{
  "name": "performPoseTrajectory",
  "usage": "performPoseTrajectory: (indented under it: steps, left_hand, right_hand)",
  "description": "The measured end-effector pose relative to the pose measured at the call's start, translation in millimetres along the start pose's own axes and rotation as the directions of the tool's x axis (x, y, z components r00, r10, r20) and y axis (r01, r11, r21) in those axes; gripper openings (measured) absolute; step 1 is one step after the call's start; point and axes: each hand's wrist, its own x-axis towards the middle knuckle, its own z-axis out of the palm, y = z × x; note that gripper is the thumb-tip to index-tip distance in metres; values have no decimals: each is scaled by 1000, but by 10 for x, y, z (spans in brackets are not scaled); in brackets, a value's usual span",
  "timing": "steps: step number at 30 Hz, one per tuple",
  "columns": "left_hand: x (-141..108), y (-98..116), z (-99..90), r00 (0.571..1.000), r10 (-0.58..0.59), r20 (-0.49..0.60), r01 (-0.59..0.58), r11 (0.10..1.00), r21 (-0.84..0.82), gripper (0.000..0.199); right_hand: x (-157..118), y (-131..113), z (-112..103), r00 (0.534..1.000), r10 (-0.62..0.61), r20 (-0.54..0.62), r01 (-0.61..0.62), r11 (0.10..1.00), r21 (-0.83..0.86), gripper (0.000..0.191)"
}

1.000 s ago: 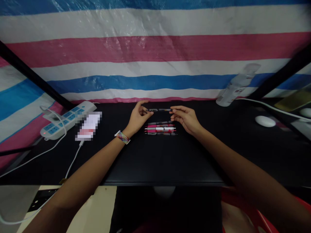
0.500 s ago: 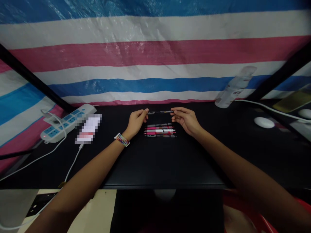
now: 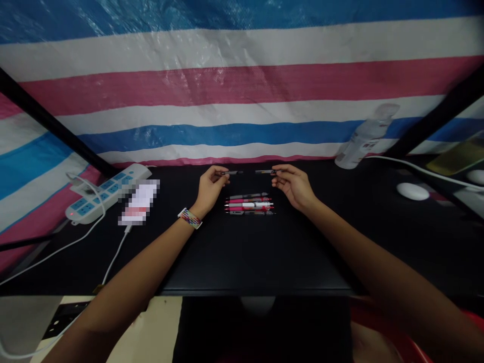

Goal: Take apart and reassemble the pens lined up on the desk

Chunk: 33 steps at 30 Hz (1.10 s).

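My left hand [image 3: 212, 185] pinches a dark pen cap [image 3: 235, 173] near the back of the black desk. Across a small gap, my right hand [image 3: 293, 186] holds a slim pen [image 3: 263, 172], its clear end pointing left toward the cap. Cap and pen are apart, roughly in line. Just in front of the hands, several pens [image 3: 249, 205] lie side by side on the desk, some dark, some pink and white. A colourful woven band [image 3: 190, 218] is round my left wrist.
At the left are a white power strip [image 3: 85, 206] with a cable and a blurred-out phone [image 3: 139, 201] on a charging cord. A clear bottle [image 3: 359, 143] and a white mouse [image 3: 413, 191] stand at the right. Striped sheeting [image 3: 242, 83] hangs behind the desk [image 3: 257, 262].
The dark pen held between both hands has come apart into cap and body. My right hand has shifted slightly right, my left slightly left.
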Motion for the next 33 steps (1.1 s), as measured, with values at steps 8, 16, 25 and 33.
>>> performPoseTrajectory:
  steps: [8,16,25,33]
  left_hand:
    - [-3,58,21,999,-28,-17,27,999,-19,13]
    - [-6,57,19,1000,-22,-13,22,1000,-9,14]
    - [-11,67,30,999,-29,-40,29,999,-18,15]
    - [-8,66,26,998,-33,-53,32,999,-16,11]
  right_hand:
    - [-23,-28,32,998,48,-40,-46,998,45,14]
    - [-21,-29,19,998,56,-32,-55,997,45,16]
    - [-35,-45,37,998,39,-52,-37,998,45,14]
    - [-57,-78,61,997,42,-72,-39,998,39,15]
